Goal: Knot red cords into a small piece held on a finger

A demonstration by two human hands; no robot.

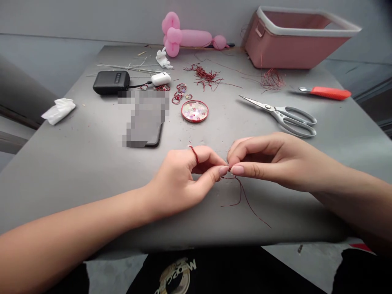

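Near the front of the grey table, my left hand point(186, 175) and my right hand point(269, 161) meet fingertip to fingertip. Both pinch a thin dark red cord point(241, 185) between thumb and index finger. Two loose ends of the cord dangle below the fingers, one bending left and one trailing right. The pinched part is mostly hidden by the fingertips. A red cord ring point(194, 154) circles my left index finger. Just beyond the hands stands a small round dish point(195, 116) with a red rim, holding pale and pink beads.
Scissors point(277, 116) and an orange-red utility knife point(329, 93) lie at right. Behind are cord scraps point(206, 76), a pink bin point(297, 45) and a balloon figure point(192, 37). At left lie a phone point(147, 118), a black power bank point(111, 82) and crumpled tissue point(59, 111).
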